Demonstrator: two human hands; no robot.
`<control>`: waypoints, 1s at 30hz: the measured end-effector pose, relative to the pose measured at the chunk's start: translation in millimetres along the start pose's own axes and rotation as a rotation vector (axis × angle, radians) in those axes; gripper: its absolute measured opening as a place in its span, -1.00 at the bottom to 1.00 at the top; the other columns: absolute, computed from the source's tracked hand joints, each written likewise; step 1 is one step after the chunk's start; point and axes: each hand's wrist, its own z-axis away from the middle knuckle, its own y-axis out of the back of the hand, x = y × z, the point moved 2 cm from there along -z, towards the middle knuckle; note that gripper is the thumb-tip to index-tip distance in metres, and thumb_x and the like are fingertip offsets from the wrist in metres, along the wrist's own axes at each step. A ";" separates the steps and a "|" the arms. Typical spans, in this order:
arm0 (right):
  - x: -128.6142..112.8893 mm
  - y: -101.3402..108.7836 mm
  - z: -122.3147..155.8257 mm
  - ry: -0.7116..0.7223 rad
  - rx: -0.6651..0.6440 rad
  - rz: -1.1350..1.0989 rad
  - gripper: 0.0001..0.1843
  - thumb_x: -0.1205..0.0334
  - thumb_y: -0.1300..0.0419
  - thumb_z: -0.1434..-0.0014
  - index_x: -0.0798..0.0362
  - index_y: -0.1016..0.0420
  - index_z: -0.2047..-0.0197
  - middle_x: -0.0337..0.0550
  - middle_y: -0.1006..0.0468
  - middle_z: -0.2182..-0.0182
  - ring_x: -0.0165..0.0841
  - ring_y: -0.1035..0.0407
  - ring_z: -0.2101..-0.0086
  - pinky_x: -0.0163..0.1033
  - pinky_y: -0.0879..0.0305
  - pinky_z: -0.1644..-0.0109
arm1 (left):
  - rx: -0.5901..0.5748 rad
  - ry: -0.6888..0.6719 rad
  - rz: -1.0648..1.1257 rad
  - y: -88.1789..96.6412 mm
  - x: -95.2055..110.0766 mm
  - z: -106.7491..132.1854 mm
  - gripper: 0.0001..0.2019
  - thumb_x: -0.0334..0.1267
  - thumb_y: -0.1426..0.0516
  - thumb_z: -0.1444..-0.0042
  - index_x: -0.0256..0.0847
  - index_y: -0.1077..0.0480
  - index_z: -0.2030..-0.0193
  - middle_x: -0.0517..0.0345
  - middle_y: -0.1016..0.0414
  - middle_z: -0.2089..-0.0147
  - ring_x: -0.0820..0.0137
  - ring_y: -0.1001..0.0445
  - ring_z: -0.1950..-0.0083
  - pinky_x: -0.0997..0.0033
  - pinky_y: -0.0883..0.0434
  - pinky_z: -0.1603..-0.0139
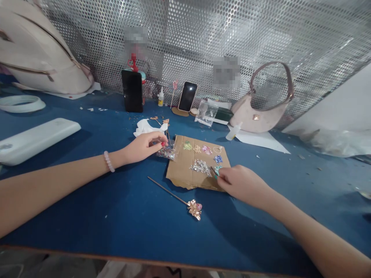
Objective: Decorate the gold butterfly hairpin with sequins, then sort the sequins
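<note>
My right hand (242, 183) is closed around a thin dark tool (213, 171), its tip among small rhinestones on a piece of cardboard (185, 175). Silver rhinestones (200, 166) form the biggest pile there. Green, gold, pink, blue and teal piles lie around it. My left hand (145, 146) has its fingers curled beside the cardboard's left edge, over a clear bag of rhinestones (166, 152). What those fingers pinch, if anything, is hidden. A gold butterfly hair stick (194, 208) with a pink wing part lies in front of the cardboard.
Crumpled white paper (149, 129) and more gold hair sticks (165, 121) lie behind my left hand. Further back stand two phones (188, 96), a glue bottle (160, 97) and a handbag (257, 112). Another small bottle (234, 132) leans right of the cardboard; a white long device (40, 141) lies left.
</note>
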 end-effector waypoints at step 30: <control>-9.0 8.1 -14.4 0.103 -0.045 -0.057 -0.67 0.31 0.10 -0.18 0.06 -0.10 0.62 -0.26 -0.24 0.67 -0.45 -0.14 0.61 -0.33 0.10 0.52 | -0.020 0.013 0.011 -0.4 0.8 -0.8 -0.81 -0.24 0.01 -0.14 -0.22 -0.33 0.17 0.09 -0.42 0.14 0.40 -0.43 0.17 0.40 -0.39 0.19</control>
